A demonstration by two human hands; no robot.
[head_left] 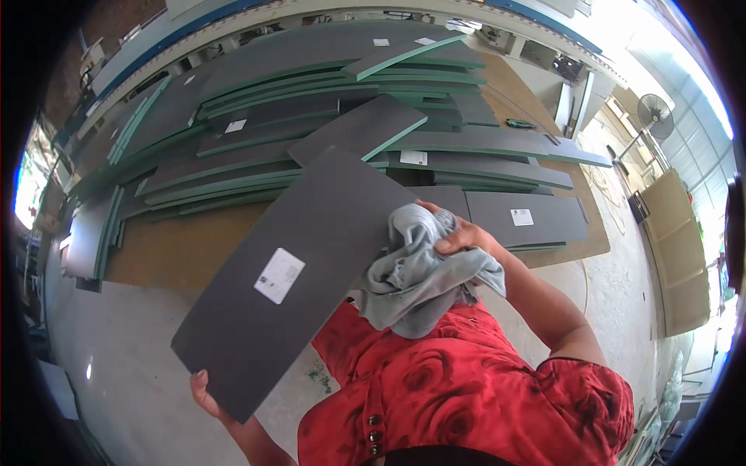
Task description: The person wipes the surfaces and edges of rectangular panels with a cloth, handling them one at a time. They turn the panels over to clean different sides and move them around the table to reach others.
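A dark grey rectangular board (326, 225) with a white label (280, 276) is held up at a slant in front of me. My left hand (203, 392) grips its lower left corner, with the fingers partly behind it. My right hand (458, 233) is closed on a crumpled grey-blue cloth (416, 272), which lies against the board's right edge. Behind the raised board, another dark board (361, 132) with a green edge rests askew on the stacks.
Stacks of dark boards with green edges (272, 85) cover much of a brown table (171, 248). A labelled board (528, 217) lies near its right end. A standing fan (654, 116) and a beige panel (676, 252) are at the right. A machine rail runs along the back.
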